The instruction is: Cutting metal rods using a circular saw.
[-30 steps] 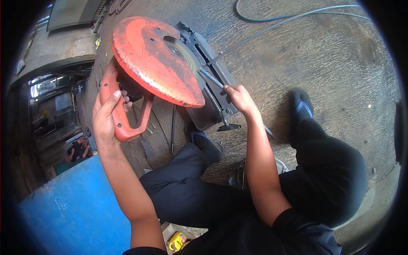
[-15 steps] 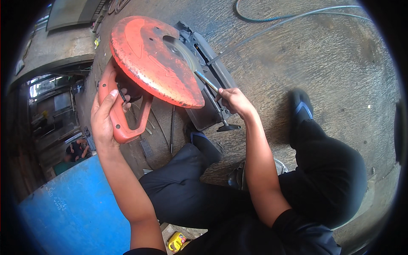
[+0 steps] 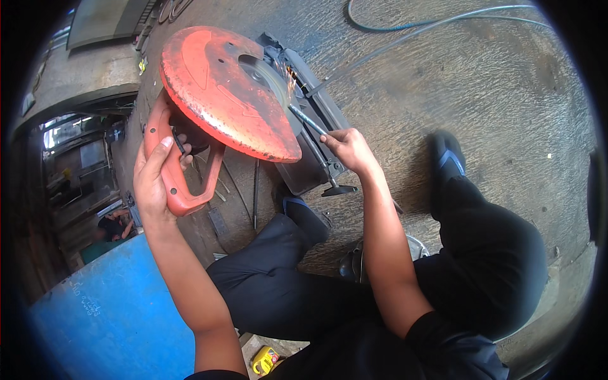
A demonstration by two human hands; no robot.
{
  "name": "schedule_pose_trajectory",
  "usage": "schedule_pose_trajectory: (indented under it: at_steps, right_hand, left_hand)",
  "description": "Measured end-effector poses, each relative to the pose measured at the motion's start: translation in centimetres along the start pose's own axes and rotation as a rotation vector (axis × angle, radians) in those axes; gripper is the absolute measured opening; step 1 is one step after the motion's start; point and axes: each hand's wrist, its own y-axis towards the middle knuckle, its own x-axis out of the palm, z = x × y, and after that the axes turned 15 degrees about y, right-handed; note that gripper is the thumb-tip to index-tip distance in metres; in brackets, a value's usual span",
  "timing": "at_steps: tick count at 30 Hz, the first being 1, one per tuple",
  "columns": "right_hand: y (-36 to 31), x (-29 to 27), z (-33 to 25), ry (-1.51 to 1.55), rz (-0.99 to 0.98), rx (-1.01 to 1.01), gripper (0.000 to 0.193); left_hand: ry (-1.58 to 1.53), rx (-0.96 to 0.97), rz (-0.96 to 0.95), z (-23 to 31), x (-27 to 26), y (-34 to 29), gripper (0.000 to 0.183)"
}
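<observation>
My left hand [image 3: 155, 177] is wrapped round the orange loop handle [image 3: 183, 197] of a cut-off saw, its fingers at the inner side. A worn orange guard [image 3: 221, 95] covers much of the saw's round cutting disc [image 3: 273, 82]. My right hand [image 3: 348, 151] grips a thin metal rod [image 3: 308, 122], whose far end meets the edge of the disc. Orange sparks [image 3: 291, 77] spray from there over the dark saw base [image 3: 316, 95]. A black clamp handle [image 3: 340, 190] sticks out of the base below my right hand.
A pale hose [image 3: 405, 45] runs across the rough floor behind the saw. My feet [image 3: 448, 155] stand on either side of the base. At the left is a blue panel [image 3: 114, 304]; beyond it another person [image 3: 114, 225] sits. A yellow object [image 3: 265, 360] lies near the bottom.
Sparks have appeared at the disc, where none showed before. The guard and handle have shifted very slightly; both hands keep their grips.
</observation>
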Motion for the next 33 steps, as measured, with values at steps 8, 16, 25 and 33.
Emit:
schedule_pose_trajectory:
  at_steps: [8, 16, 25, 33]
  right_hand:
    - [0.3, -0.2, -0.1, -0.077, 0.077, -0.091, 0.034]
    - [1.1, -0.9, 0.8, 0.16, -0.032, 0.134, 0.045]
    - [0.6, 0.0, 0.3, 0.0, -0.024, 0.102, 0.035]
    - [0.0, 0.1, -0.3, -0.052, 0.047, -0.068, 0.032]
  left_hand:
    - [-0.001, 0.03, -0.045, -0.7, -0.6, 0.4, 0.044]
    - [-0.016, 0.032, -0.048, -0.3, -0.3, 0.0, 0.044]
    - [-0.011, 0.02, -0.044, -0.3, -0.3, 0.1, 0.047]
    - [-0.02, 0.017, -0.051, -0.2, -0.3, 0.1, 0.047]
